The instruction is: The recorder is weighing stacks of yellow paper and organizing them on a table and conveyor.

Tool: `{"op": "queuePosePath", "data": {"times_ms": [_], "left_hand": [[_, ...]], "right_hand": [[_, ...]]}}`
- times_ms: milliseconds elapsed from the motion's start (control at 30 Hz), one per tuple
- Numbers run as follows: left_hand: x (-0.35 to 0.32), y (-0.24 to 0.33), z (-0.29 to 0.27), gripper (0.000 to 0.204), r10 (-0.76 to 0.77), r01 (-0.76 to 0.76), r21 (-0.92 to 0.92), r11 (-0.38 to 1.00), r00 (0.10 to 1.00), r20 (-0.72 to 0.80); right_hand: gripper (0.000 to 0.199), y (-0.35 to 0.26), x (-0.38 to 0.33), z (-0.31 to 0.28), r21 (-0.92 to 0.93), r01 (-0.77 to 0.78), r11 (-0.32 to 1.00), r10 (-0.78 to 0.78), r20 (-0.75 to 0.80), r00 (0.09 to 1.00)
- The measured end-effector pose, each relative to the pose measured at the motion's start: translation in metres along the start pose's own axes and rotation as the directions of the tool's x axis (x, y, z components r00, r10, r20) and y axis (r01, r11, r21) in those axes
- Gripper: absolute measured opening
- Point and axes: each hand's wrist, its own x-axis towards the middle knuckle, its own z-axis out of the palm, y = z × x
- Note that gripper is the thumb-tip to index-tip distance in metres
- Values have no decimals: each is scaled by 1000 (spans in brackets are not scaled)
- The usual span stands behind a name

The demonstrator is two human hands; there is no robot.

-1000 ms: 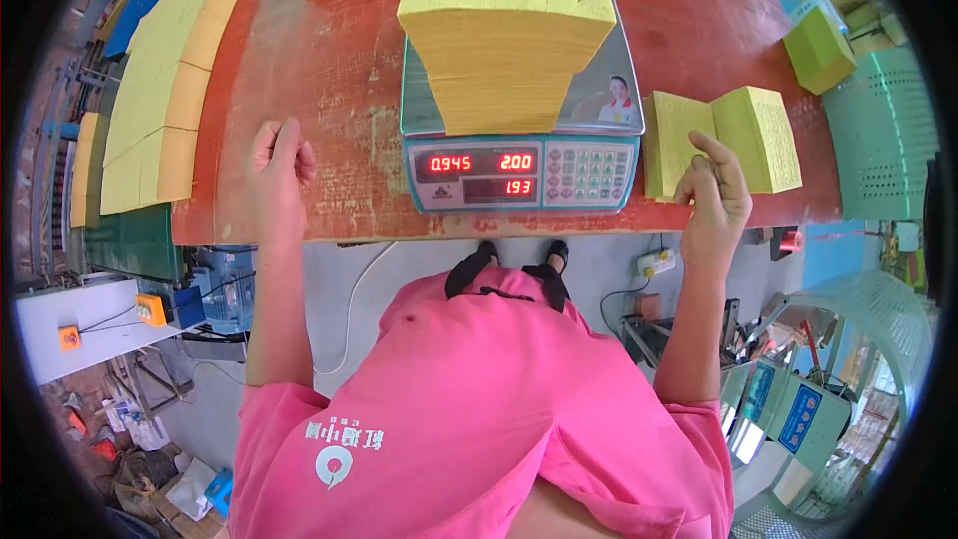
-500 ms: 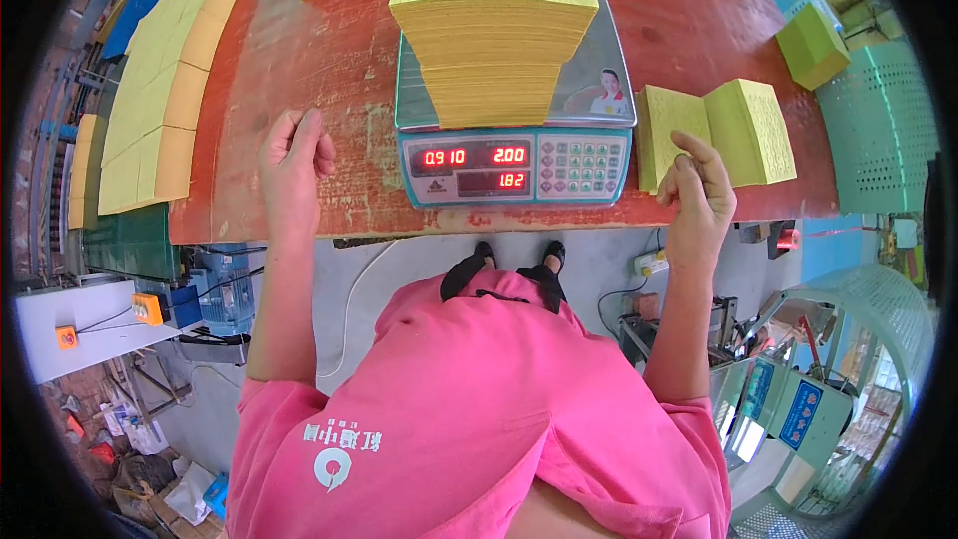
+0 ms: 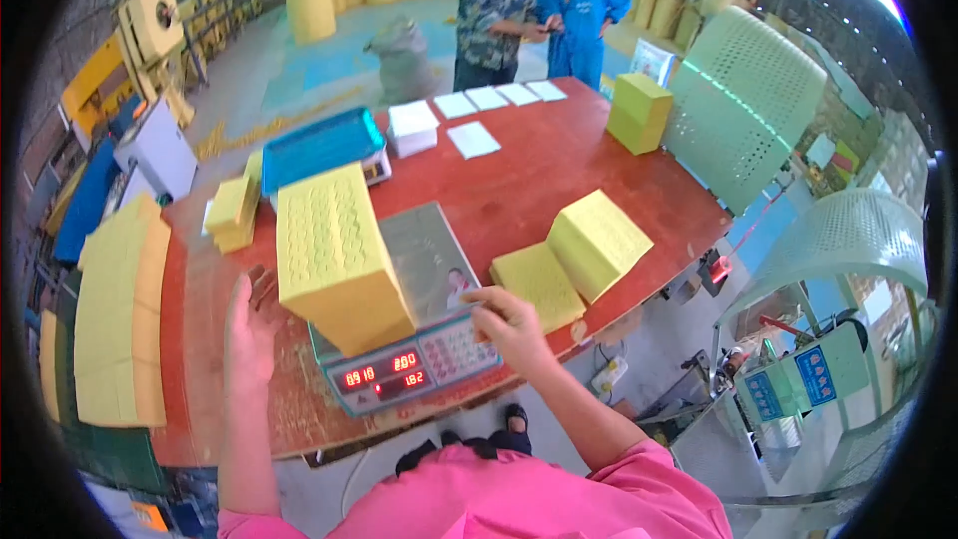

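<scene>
On a teal-edged digital scale [image 3: 417,369] with lit red digits stands a tall stack of yellow embossed paper sheets [image 3: 329,240]. Left of that stack, just apart from it, my left hand [image 3: 251,324] is raised with its fingers spread and nothing in them. My right hand [image 3: 509,327] hovers over the scale's right edge, by the keypad. Its fingers are loosely bent and apart, and I see nothing held. Beyond it, on the table's right, one yellow paper stack [image 3: 539,284] lies flat and another [image 3: 601,240] leans beside it.
A long row of yellow stacks [image 3: 122,324] lines the left of the red table [image 3: 479,180]. Behind the scale are a blue tray [image 3: 324,147], white sheets [image 3: 472,140] and a green-yellow block [image 3: 639,115]. Two people stand beyond the far edge. Perforated guards [image 3: 748,105] rise at the right.
The view has tilted up and turned, so more of the room shows. My left hand has gone from closed to spread beside the stack; my right hand has come in over the scale's edge.
</scene>
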Motion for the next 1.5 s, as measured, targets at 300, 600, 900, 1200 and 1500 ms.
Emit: {"op": "queuePosePath", "data": {"times_ms": [300, 600, 900, 1200, 1500], "left_hand": [[46, 32, 59, 51, -148, 134, 90, 987, 975, 163], [43, 37, 65, 54, -345, 295, 279, 914, 926, 151], [44, 34, 57, 57, -448, 390, 263, 883, 866, 221], [42, 36, 66, 54, -521, 444, 297, 845, 807, 277], [42, 39, 68, 54, -510, 409, 343, 845, 810, 289]], "right_hand": [[36, -1, 115, 65, -68, 113, 991, -113, -4, 994], [50, 46, 180, 105, -3, 29, 1000, -28, 64, 998], [48, 46, 160, 101, -166, 98, 981, -106, -35, 994], [45, 42, 118, 77, -150, 179, 972, -199, -128, 972], [33, 63, 14, 34, 177, -187, 966, 177, 67, 982]]}}
